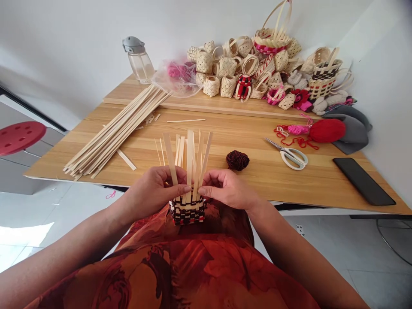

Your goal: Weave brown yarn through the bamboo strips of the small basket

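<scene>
Woven basket (187, 212) gripped at upright strips (189, 161) by left hand (157, 186) and right hand (227, 188); far side hidden.

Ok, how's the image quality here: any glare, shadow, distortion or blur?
Head view: sunlight washes out the floor at left; soft shadow on the left wall; wide-angle stretching toward the edges; left hand, right hand and half-woven basket fairly sharp, without obvious motion blur.

Yarn ball (237, 160) left of scissors (289, 154)
</scene>
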